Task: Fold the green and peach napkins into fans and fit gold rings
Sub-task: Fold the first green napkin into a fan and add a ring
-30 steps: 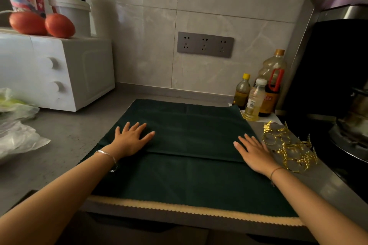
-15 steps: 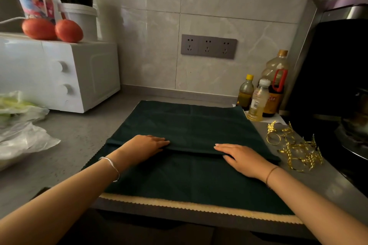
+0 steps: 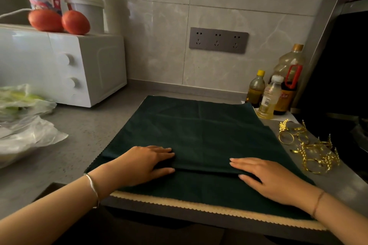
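Spread flat across the grey bench [image 3: 83, 129]: green napkin [image 3: 199, 129], far edge near the wall, near part reaching toward the bench's front lip. Under it, peach napkin [image 3: 199, 208], only a scalloped strip showing along the front.

Across the green cloth, nearer the front than the middle, a raised crosswise fold. At the fold's left end, left hand [image 3: 139, 165]: grip pinching the pleat, fingers flat on top, thumb tucked below its edge. At the right end, right hand [image 3: 266, 177]: same grip, fingers over the fold, thumb beneath, pinching the green cloth. Hands well apart, wrists toward the front edge. Thin bangle on the left wrist, thin band on the right.

Just right of the green napkin, on the bench, rings [image 3: 312, 153] in a loose gold tangle, leaf-trimmed, apart from both hands. Behind them by the wall, three bottles [image 3: 268, 97].

Far left, white microwave [image 3: 89, 69] with two tomatoes [image 3: 75, 23] on top. In front of it, crumpled plastic bags [image 3: 25, 135]. On the tiled wall, grey socket [image 3: 218, 40] strip.
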Motion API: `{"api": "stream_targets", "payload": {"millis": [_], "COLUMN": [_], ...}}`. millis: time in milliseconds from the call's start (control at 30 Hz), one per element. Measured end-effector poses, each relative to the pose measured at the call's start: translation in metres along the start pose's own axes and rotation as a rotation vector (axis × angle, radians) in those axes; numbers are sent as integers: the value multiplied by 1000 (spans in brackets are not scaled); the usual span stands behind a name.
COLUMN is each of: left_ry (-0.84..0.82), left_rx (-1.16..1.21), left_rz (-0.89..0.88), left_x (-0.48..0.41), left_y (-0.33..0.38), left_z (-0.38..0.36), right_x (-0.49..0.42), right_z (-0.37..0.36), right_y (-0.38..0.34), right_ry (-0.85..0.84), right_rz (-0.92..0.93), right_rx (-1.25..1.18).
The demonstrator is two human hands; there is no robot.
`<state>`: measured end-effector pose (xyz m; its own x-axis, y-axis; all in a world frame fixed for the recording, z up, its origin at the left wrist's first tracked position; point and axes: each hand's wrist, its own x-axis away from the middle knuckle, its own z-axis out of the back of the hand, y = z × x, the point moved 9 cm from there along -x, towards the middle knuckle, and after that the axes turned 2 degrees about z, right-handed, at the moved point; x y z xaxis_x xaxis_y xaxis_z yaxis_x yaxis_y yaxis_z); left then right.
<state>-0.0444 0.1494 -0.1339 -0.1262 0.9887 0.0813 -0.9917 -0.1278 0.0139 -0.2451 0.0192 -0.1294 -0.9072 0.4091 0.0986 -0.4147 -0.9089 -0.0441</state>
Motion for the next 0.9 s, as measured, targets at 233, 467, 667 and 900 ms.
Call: {"api": "stream_targets", "payload": {"millis": [233,467,667,900], "left_ry": [125,200,213,221], "left_rx": [265,237,230,221], "left_rz": [437,562,567,576], "left_x": [-23,-29,-27,-28], "left_y": [-94,-114,-113,-115], "left_z": [-11,-25,-26,-26], "right_x": [-60,-199,-269,-310], "right_z": [31,29,23,23], "right_y": [-3,-19,-15,-63], "right_ry": [148,79,92,-22], "right_rz": [-37,-75,-235,-175], "right_rx": [-206,-266,-176,-395]}}
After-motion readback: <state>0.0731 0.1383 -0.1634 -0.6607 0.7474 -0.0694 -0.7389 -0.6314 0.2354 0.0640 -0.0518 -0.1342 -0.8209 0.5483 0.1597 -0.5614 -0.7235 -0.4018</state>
